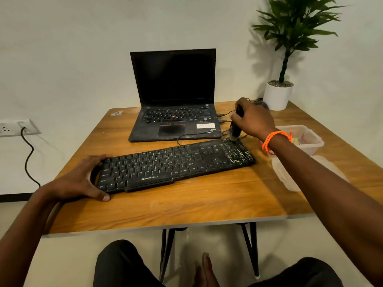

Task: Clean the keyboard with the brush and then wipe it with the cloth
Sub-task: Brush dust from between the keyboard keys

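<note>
Black bristles meet black keys: a seated person's right hand, fingers curled round a dark brush, holds it upright with the tip on the far right corner of the keyboard, above the number pad. The left hand curls round the keyboard's left end, thumb at the front edge, bracing it on the wooden tabletop. Brushing appears to be the step in hand, seemingly early, with most rows leftward still to cover; the next strokes likely call for short sweeps along the key gaps. No cloth can be made out with certainty. An open laptop sits just behind, its cables trailing near the brush. A clear plastic tub and its lid lie beside the right forearm, close enough to be nudged. A potted plant stands at the far corner.
</note>
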